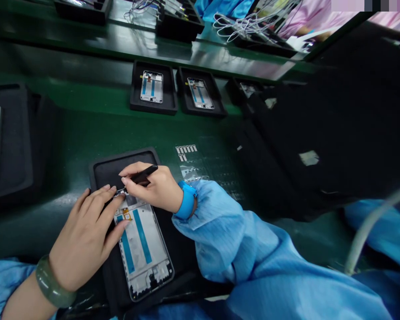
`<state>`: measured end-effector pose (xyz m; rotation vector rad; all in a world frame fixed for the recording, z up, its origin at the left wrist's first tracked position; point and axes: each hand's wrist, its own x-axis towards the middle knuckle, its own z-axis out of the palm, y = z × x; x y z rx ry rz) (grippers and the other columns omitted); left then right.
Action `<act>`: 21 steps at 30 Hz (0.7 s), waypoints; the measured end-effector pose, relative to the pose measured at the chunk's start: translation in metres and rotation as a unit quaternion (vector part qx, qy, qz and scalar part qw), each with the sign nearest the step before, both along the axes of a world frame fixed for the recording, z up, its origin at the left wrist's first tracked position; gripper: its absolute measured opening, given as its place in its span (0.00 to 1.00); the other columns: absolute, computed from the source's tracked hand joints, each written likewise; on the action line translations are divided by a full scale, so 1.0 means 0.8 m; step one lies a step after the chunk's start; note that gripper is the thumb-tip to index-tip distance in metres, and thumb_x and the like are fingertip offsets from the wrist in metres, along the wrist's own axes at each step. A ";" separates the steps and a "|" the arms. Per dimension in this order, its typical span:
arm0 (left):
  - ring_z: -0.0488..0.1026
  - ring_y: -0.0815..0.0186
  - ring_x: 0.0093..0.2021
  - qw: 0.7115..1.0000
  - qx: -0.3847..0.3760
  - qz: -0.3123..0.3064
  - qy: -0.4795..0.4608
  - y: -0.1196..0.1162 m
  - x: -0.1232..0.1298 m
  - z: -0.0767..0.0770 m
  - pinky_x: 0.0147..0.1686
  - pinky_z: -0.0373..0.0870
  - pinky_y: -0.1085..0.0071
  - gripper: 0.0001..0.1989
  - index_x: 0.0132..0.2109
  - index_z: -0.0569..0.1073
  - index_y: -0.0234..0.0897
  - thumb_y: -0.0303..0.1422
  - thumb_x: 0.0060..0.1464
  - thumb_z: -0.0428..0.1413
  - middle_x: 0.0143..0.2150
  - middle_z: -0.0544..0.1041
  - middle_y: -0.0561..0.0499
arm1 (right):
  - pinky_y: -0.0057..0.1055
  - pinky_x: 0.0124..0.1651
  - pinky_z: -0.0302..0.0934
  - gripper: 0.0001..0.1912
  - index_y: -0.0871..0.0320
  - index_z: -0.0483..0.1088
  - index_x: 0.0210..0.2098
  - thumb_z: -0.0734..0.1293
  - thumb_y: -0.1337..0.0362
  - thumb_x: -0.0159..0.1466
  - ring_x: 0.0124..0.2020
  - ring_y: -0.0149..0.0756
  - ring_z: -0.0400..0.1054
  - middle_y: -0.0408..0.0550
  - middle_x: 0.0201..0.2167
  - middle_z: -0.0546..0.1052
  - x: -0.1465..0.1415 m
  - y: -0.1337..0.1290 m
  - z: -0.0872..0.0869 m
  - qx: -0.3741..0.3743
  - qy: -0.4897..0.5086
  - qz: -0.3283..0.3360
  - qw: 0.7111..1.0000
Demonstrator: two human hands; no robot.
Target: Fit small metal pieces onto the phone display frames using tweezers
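A silver phone frame (143,249) with two blue strips lies in a black foam tray (126,162) in front of me. My left hand (88,226) rests over its upper left part, fingers stretched and apart. The left thumb and index finger touch the frame near a small orange flex cable (126,214). In the pinch of my right hand (153,184) are black tweezers (143,174), slanting down to the frame's top end. Their tip is close to my left fingertips, and fingers partly hide it.
Foam trays with phone frames (152,86) (201,93) stand farther back. Small pale stickers (186,150) lie on a clear sheet right of my tray. A dark stack (286,146) fills the right; another tray (16,146) stands left. Cables (236,26) lie on the rear shelf.
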<state>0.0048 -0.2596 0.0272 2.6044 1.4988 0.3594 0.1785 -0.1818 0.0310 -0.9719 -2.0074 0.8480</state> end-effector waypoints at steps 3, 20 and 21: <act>0.61 0.53 0.56 1.000 -0.001 -0.001 -0.003 0.000 0.001 0.000 0.55 0.59 0.49 0.21 0.56 0.63 0.36 0.40 0.57 0.48 0.54 0.66 0.41 | 0.21 0.36 0.66 0.08 0.61 0.70 0.37 0.63 0.65 0.60 0.32 0.25 0.71 0.45 0.32 0.76 0.000 0.001 0.002 -0.024 -0.002 0.009 1.000; 0.61 0.53 0.56 1.000 -0.004 -0.006 -0.021 0.001 -0.001 -0.002 0.55 0.59 0.49 0.21 0.56 0.63 0.36 0.38 0.56 0.49 0.53 0.66 0.41 | 0.21 0.35 0.66 0.09 0.61 0.71 0.38 0.64 0.63 0.60 0.30 0.25 0.71 0.43 0.30 0.76 0.000 0.003 0.005 -0.054 0.004 0.014 0.998; 0.61 0.53 0.56 1.000 -0.002 -0.006 -0.020 0.001 -0.001 -0.002 0.55 0.59 0.49 0.21 0.56 0.63 0.36 0.38 0.57 0.49 0.53 0.66 0.41 | 0.21 0.34 0.66 0.09 0.61 0.71 0.37 0.63 0.63 0.60 0.29 0.25 0.71 0.43 0.30 0.76 0.000 0.003 0.005 -0.051 0.002 0.012 0.999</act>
